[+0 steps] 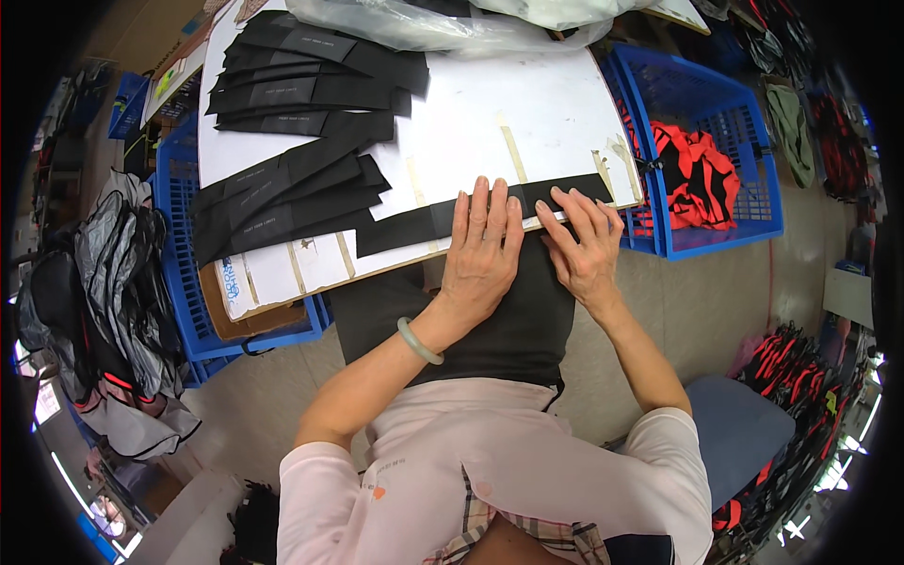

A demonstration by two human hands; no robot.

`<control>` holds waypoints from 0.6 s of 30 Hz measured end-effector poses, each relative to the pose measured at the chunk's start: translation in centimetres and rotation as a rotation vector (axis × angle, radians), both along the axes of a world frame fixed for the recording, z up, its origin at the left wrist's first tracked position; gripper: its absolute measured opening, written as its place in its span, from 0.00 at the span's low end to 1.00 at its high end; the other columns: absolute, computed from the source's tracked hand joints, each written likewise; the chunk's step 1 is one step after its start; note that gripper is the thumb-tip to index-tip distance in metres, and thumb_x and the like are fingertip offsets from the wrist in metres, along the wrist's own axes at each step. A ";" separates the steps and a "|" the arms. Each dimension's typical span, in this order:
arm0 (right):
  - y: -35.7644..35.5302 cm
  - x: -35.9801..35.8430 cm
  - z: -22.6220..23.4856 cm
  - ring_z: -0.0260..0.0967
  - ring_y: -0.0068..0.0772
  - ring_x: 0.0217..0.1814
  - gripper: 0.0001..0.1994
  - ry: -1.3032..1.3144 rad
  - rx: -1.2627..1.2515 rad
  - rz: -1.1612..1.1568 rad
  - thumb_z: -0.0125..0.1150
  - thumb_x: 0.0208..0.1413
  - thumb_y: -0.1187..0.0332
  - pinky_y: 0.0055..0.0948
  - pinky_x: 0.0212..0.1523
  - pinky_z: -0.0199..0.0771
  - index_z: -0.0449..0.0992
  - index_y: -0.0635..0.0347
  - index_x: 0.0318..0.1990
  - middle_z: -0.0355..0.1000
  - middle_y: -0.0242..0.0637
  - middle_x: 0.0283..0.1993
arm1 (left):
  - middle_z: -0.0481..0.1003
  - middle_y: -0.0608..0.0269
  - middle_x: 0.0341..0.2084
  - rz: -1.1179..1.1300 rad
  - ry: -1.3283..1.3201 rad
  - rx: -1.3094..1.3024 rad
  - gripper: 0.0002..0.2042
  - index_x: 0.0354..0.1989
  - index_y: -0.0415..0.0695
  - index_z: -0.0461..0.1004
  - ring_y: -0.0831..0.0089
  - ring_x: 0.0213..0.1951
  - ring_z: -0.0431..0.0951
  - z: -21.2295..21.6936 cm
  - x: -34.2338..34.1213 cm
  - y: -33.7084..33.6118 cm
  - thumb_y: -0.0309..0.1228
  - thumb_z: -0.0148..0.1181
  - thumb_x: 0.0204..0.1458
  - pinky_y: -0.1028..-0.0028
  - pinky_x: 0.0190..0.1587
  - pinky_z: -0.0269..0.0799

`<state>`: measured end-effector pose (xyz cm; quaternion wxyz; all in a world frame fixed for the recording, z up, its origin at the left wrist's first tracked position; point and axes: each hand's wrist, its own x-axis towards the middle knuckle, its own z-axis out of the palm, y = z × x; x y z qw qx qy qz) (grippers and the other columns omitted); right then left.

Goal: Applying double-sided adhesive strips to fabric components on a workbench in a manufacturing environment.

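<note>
A long black fabric strip (400, 232) lies along the near edge of a white board (461, 122). My left hand (485, 250), below a pale green bangle (419, 341), rests on the middle of the strip with its fingers stretched out flat. Toward the strip's right end, my right hand (586, 247) touches it with slightly bent fingers set apart. Neither hand grips anything that I can see. To the left, several more black strips (282, 193) are heaped in overlapping layers, some with a paler printed band.
Clear plastic sheeting (424, 28) covers the board's far edge. A blue crate (697, 247) with red-and-black pieces (697, 174) stands at the right, another blue crate (179, 254) at the left. Grey-black bundles (122, 292) hang further left. A dark seat (739, 433) is at lower right.
</note>
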<state>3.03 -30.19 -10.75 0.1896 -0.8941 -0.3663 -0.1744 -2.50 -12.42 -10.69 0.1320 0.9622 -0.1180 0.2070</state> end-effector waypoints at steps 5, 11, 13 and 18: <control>0.0 0.1 -0.1 0.62 0.33 0.63 0.22 -0.011 0.000 -0.005 0.64 0.49 0.71 0.41 0.63 0.52 0.77 0.45 0.55 0.69 0.30 0.61 | 0.60 0.35 0.61 -0.006 0.002 0.019 0.20 0.53 0.29 0.67 0.40 0.66 0.56 0.1 0.0 0.0 0.25 0.53 0.52 0.48 0.67 0.52; 0.8 0.5 2.7 0.65 0.35 0.58 0.19 0.116 0.021 0.010 0.65 0.48 0.70 0.41 0.60 0.54 0.79 0.48 0.50 0.71 0.30 0.56 | 0.57 0.36 0.64 -0.017 0.072 -0.005 0.24 0.59 0.32 0.63 0.41 0.68 0.53 0.4 -0.4 0.4 0.23 0.51 0.51 0.50 0.68 0.50; 0.9 1.0 3.6 0.65 0.35 0.56 0.17 0.106 -0.007 0.027 0.66 0.48 0.70 0.41 0.59 0.54 0.79 0.49 0.49 0.71 0.31 0.54 | 0.57 0.36 0.64 -0.022 0.067 -0.012 0.25 0.61 0.34 0.63 0.41 0.68 0.53 0.5 -0.4 0.5 0.23 0.51 0.51 0.50 0.68 0.50; 1.1 1.4 3.7 0.65 0.37 0.53 0.15 0.072 -0.032 0.062 0.67 0.49 0.68 0.40 0.57 0.56 0.80 0.51 0.46 0.71 0.31 0.51 | 0.57 0.36 0.64 -0.030 0.056 -0.036 0.26 0.63 0.39 0.64 0.41 0.67 0.54 0.3 -0.5 0.6 0.25 0.51 0.51 0.51 0.67 0.51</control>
